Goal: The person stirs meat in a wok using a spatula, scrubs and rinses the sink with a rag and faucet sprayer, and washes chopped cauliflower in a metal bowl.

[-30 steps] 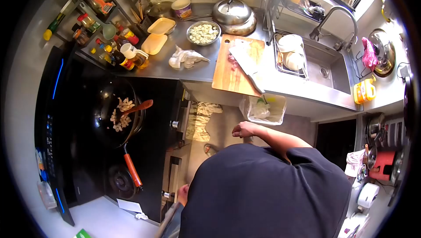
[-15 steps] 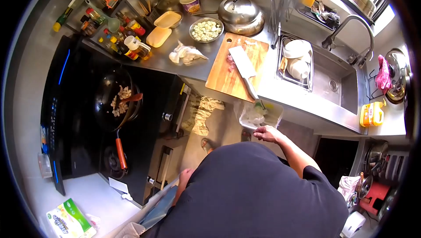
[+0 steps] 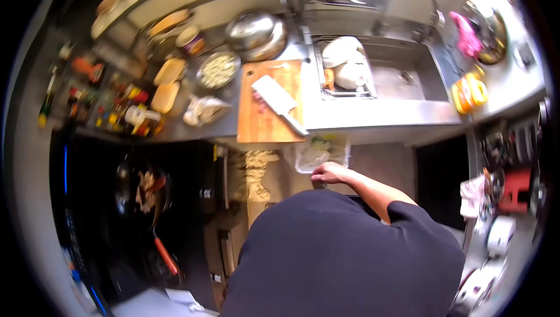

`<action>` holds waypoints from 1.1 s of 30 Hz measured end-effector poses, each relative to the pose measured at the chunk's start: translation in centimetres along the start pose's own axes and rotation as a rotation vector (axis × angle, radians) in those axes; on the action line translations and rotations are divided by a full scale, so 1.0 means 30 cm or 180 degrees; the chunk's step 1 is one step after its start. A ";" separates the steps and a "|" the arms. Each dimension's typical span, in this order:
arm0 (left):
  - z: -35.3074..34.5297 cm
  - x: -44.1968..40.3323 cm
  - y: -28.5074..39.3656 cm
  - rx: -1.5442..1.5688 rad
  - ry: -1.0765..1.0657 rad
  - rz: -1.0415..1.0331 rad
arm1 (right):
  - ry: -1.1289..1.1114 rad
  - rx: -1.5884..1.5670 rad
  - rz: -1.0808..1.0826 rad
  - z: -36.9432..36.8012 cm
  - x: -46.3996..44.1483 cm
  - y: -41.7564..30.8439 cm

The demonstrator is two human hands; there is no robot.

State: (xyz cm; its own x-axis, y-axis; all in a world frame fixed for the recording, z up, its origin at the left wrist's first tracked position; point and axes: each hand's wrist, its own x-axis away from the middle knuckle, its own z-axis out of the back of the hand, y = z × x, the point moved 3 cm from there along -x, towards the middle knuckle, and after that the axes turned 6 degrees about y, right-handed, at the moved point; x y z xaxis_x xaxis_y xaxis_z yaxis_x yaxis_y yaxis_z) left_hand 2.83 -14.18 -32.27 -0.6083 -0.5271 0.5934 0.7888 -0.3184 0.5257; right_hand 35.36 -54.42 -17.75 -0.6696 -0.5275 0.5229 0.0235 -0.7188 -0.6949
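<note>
My right hand (image 3: 329,173) hangs in front of my body, beside the near rim of the white waste bin (image 3: 322,159). Its fingers are curled, and whatever they may hold is too small to make out. My left hand is out of sight. On the counter, a cleaver (image 3: 274,96) lies across a wooden cutting board (image 3: 272,127), next to a little pink meat. To its left are a metal bowl of pale chopped pieces (image 3: 218,70) and a crumpled white cloth or bag (image 3: 202,110). A wok (image 3: 129,197) holding food pieces sits on the black stove.
A lidded pan (image 3: 255,34) stands behind the board. Right of it are a rack of white dishes (image 3: 346,65), the sink (image 3: 402,92) and a yellow bottle (image 3: 468,93). Sauce bottles (image 3: 119,110) crowd the left corner. A patterned mat (image 3: 256,176) lies on the floor.
The view has turned, blurring the scene and shifting the counter left. My left hand, visible before at the lower left, has left the view. My right hand stays near the bin.
</note>
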 end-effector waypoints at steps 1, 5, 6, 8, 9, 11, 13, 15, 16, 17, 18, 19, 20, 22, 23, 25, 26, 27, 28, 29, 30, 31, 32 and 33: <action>0.001 -0.021 0.032 -0.0064 -0.0079 -0.0037 | 0.0003 0.0175 0.0127 -0.026 -0.027 0.022; 0.010 -0.088 0.147 -0.0319 -0.0317 -0.0195 | 0.0093 -0.0081 0.0334 -0.037 -0.028 0.009; 0.017 -0.099 0.170 -0.0369 -0.0356 -0.0234 | 0.0109 -0.0100 0.0278 -0.032 -0.024 0.007; 0.024 -0.126 0.219 -0.0463 -0.0419 -0.0303 | 0.0103 -0.0117 0.0205 -0.014 -0.020 0.005; 0.028 -0.133 0.242 -0.0490 -0.0434 -0.0344 | 0.0139 -0.0144 0.0117 -0.006 -0.012 0.001; 0.028 -0.145 0.292 -0.0554 -0.0462 -0.0422 | 0.0196 -0.0196 -0.0046 0.011 0.014 -0.002; 0.023 -0.154 0.340 -0.0621 -0.0496 -0.0492 | 0.0338 -0.0110 0.0008 0.028 0.047 0.004; 0.008 -0.157 0.391 -0.0683 -0.0536 -0.0557 | 0.0394 -0.0131 -0.0020 0.052 0.094 0.020; -0.004 -0.159 0.420 -0.0711 -0.0551 -0.0594 | 0.0376 -0.0199 -0.0071 0.066 0.121 0.030; -0.014 -0.158 0.448 -0.0742 -0.0565 -0.0624 | 0.0359 -0.0266 -0.0120 0.080 0.145 0.044; -0.029 -0.163 0.481 -0.0767 -0.0580 -0.0662 | 0.0351 -0.0241 -0.0104 0.090 0.165 0.060; -0.046 -0.162 0.512 -0.0791 -0.0594 -0.0709 | 0.0407 -0.0205 -0.0072 0.092 0.175 0.091; -0.057 -0.163 0.543 -0.0811 -0.0604 -0.0751 | 0.0444 -0.0226 -0.0048 0.103 0.196 0.118; -0.089 -0.163 0.603 -0.0829 -0.0638 -0.0853 | 0.0463 -0.0297 -0.0154 0.134 0.251 0.137; -0.104 -0.165 0.628 -0.0842 -0.0668 -0.0898 | 0.0449 -0.0354 -0.0289 0.156 0.280 0.144; -0.128 -0.163 0.671 -0.0856 -0.0725 -0.0967 | 0.0512 -0.0478 -0.0459 0.175 0.321 0.181; -0.139 -0.159 0.692 -0.0870 -0.0755 -0.1007 | 0.0683 -0.0428 -0.0485 0.175 0.332 0.206; -0.144 -0.159 0.711 -0.0866 -0.0780 -0.1033 | 0.0858 -0.0370 -0.0513 0.178 0.343 0.228; -0.149 -0.161 0.730 -0.0874 -0.0806 -0.1079 | 0.0974 -0.0402 -0.0567 0.179 0.357 0.252; -0.154 -0.164 0.744 -0.0890 -0.0832 -0.1110 | 0.1087 -0.0435 -0.0621 0.176 0.373 0.275; -0.153 -0.165 0.756 -0.0890 -0.0852 -0.1143 | 0.1241 -0.0371 -0.0557 0.160 0.375 0.314; -0.151 -0.169 0.761 -0.0892 -0.0875 -0.1171 | 0.1021 -0.0497 -0.0945 0.174 0.402 0.303; -0.144 -0.174 0.761 -0.0901 -0.0902 -0.1194 | 0.1203 -0.0438 -0.0874 0.159 0.405 0.327; -0.139 -0.176 0.763 -0.0917 -0.0921 -0.1235 | 0.1387 -0.0376 -0.0807 0.136 0.421 0.345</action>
State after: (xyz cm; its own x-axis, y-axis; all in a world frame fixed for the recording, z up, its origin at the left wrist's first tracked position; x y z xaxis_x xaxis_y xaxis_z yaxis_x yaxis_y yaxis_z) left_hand 24.46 -21.96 -25.92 -0.8260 -0.1038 0.5541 0.4699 -0.6697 0.5751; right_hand 30.18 -70.35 -16.33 -0.8910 -0.0875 0.4454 -0.2468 -0.7302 -0.6371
